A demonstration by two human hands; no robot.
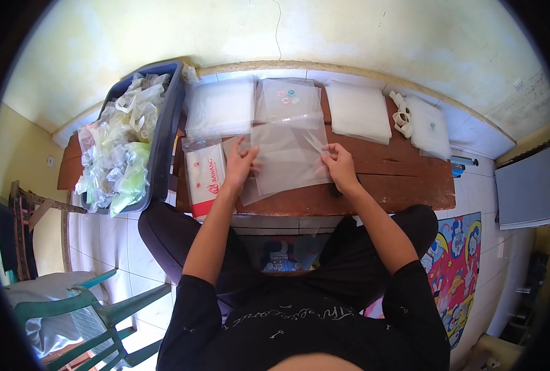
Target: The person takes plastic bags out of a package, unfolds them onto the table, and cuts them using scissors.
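Note:
A clear plastic bag (pixel 289 154) lies over the front middle of the brown wooden table, partly on another transparent sheet. My right hand (pixel 340 166) pinches its right edge between thumb and fingers, pulling creases into the film. At the bag's left edge is my left hand (pixel 242 164), its fingers apart and slightly blurred. Left of that hand lies a white and red printed pack (pixel 205 176) marked BAWANG. Just behind the bag, a pile of clear bags with small round stickers (pixel 287 98) partly shows.
Stacks of clear bags (pixel 220 108) and whitish bags (pixel 357 111) line the table's back. Farther right are a tied white strip (pixel 401 115) and another bag stack (pixel 429 128). A dark bin (pixel 171 117) heaped with crumpled plastic stands left. A green chair (pixel 92 303) is lower left.

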